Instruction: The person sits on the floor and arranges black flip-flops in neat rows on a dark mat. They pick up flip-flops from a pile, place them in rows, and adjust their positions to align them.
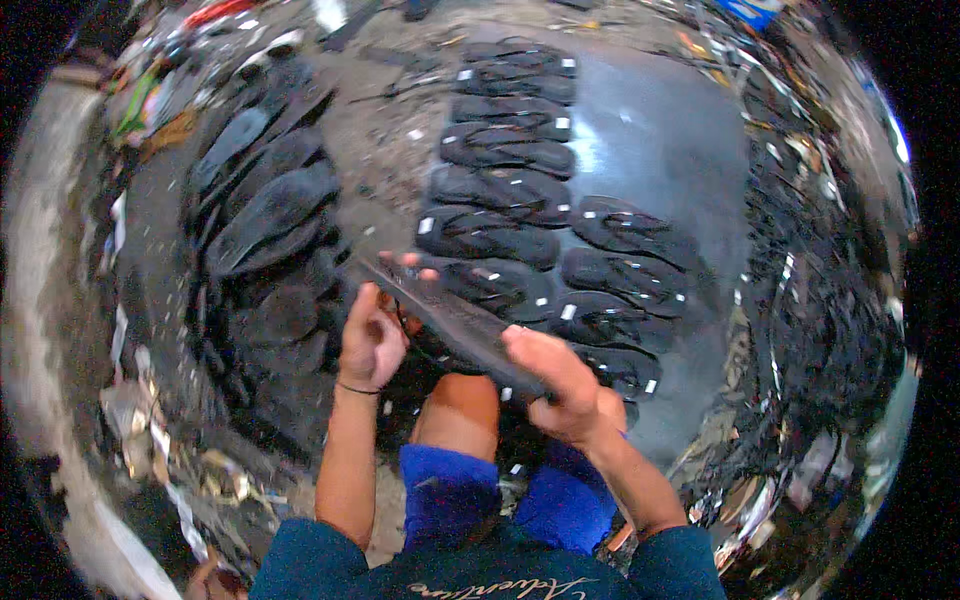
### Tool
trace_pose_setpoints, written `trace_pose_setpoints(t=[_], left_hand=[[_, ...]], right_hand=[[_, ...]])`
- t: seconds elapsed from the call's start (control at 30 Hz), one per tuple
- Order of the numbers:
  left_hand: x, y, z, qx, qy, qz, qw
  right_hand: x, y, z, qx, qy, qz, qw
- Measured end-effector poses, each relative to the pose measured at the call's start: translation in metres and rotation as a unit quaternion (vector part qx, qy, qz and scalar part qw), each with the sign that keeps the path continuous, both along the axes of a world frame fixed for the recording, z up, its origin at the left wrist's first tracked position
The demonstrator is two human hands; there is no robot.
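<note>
Both my hands hold one black flip-flop (450,318), tilted on its edge above my knees. Around its far left end wrap the fingers of my left hand (372,340), with fingertips showing past the top edge. My right hand (560,382) grips the near right end, thumb and fingers on either side. A thin dark strap shows beneath the sole by the left hand. Just beyond lie finished-looking black flip-flops (500,195) in a column, with small white tags, and a shorter column of flip-flops (625,275) to its right.
A heap of dark loose soles (275,215) lies at the left. Under the rows spreads a shiny dark sheet (660,135). Tangled black strips (810,290) are piled at the right. Scraps and litter (215,470) cover the ground around.
</note>
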State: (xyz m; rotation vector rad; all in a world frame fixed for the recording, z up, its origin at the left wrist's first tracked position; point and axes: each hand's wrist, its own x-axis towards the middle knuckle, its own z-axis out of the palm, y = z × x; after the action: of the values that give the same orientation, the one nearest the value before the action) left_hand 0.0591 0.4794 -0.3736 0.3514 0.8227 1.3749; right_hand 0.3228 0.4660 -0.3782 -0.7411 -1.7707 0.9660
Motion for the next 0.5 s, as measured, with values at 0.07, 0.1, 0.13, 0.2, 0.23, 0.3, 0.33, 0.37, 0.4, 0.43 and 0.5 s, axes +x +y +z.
trace_pose_setpoints(t=[0.07,0.1,0.13,0.2,0.23,0.3,0.33,0.37,0.4,0.43,0.5], left_hand=[[0.007,0.021,-0.016,0.001,0.075,0.003,0.997],[0.014,0.032,-0.031,0.014,0.094,-0.072,0.993],[0.031,0.052,-0.043,0.005,0.124,-0.117,0.985],[0.081,0.096,-0.058,-0.009,0.195,-0.179,0.964],[0.109,0.121,-0.062,-0.006,0.234,-0.197,0.952],[0.153,0.181,-0.076,-0.013,0.348,-0.248,0.904],[0.167,0.208,-0.084,-0.008,0.36,-0.248,0.899],[0.179,0.234,-0.09,-0.002,0.373,-0.245,0.895],[0.167,0.263,-0.123,0.083,0.5,-0.213,0.835],[0.184,0.281,-0.124,0.054,0.586,-0.257,0.767],[0.177,0.308,-0.149,0.071,0.643,-0.275,0.711]], right_hand=[[0.038,0.015,0.017,-0.257,0.006,-0.052,0.965],[0.062,0.029,0.02,-0.351,0.008,-0.079,0.933],[0.087,0.045,0.006,-0.323,0.001,-0.122,0.938],[0.139,0.079,-0.021,-0.304,-0.01,-0.208,0.93],[0.162,0.098,-0.031,-0.31,-0.012,-0.25,0.917],[0.198,0.142,-0.067,-0.283,-0.019,-0.396,0.873],[0.209,0.165,-0.081,-0.285,0.022,-0.406,0.868],[0.217,0.186,-0.093,-0.284,0.063,-0.413,0.863],[0.217,0.209,-0.105,-0.29,0.044,-0.409,0.864],[0.235,0.217,-0.126,-0.302,0.015,-0.423,0.854],[0.233,0.229,-0.148,-0.32,-0.011,-0.426,0.846]])
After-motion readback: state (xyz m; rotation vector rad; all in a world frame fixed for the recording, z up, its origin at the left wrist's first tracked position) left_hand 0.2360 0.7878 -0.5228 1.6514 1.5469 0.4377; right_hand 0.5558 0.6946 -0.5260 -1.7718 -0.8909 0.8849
